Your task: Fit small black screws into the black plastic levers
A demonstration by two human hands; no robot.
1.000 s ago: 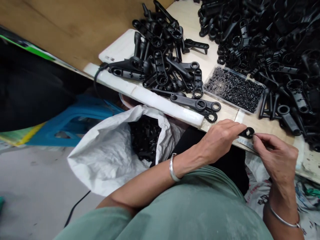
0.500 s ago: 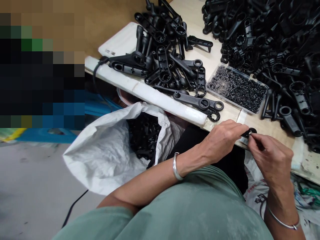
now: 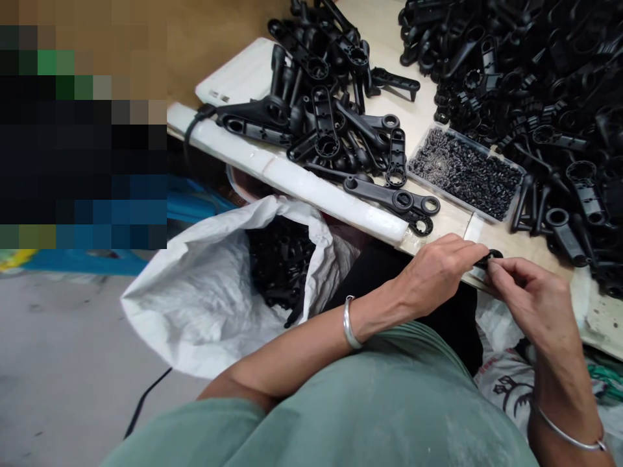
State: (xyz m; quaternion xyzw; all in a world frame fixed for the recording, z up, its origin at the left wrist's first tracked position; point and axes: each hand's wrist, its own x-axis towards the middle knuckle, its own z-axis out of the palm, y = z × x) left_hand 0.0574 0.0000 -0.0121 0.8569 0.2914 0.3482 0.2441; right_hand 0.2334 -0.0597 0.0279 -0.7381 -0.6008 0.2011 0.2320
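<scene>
At the table's front edge, my left hand (image 3: 440,269) is closed on a black plastic part (image 3: 495,253) whose rounded ring end shows past the fingers. Most of this part is hidden by the hand. My right hand (image 3: 542,301) has thumb and fingertips pinched together against that ring end; whatever is between them is too small to make out. Just beyond the hands, a clear plastic box (image 3: 460,198) holds a mass of tiny dark pieces. To the left of my left hand lie loose black plastic crank arms (image 3: 377,192) with ring ends.
A big heap of black plastic parts (image 3: 549,84) covers the table's right side, and a smaller pile (image 3: 324,120) lies left. White foam padding (image 3: 287,172) lines the table edge. Below it, a white woven sack (image 3: 195,305) stands open with black parts inside.
My right hand has shifted slightly, with its forearm swung to the right, and its fingertips remain at the ring end. The left hand keeps its hold. The view has moved a little.
</scene>
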